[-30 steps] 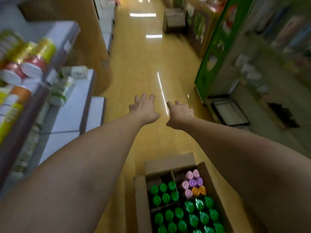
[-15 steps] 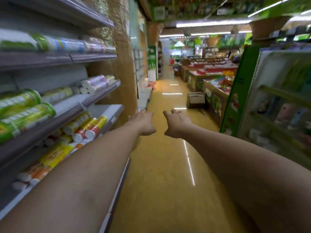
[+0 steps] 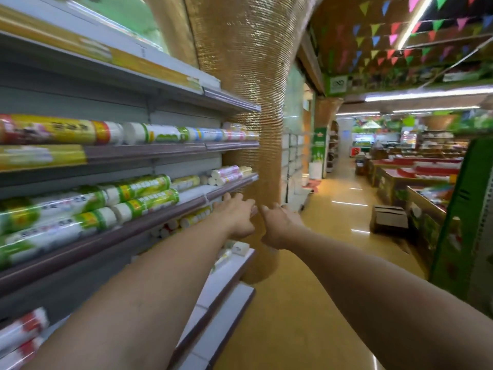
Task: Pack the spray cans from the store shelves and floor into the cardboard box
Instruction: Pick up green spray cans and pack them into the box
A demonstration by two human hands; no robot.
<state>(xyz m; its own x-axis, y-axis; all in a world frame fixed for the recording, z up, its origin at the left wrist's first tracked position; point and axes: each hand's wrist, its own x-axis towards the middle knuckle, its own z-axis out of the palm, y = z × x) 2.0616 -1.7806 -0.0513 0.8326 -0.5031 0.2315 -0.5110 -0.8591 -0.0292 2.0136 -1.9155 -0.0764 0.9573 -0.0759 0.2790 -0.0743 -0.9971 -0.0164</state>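
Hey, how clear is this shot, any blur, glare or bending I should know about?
Head view: cans on the near left shelves are motion-blurred, labels unreadable; left hand and right hand look sharper; ceiling lights leave bright streaks on the glossy floor; the wide lens bows the gold column.

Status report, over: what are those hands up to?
Left hand open, empty, by the shelf edge. Right hand open, empty. Cans lying on shelf, none held. Nothing blocking the reach.
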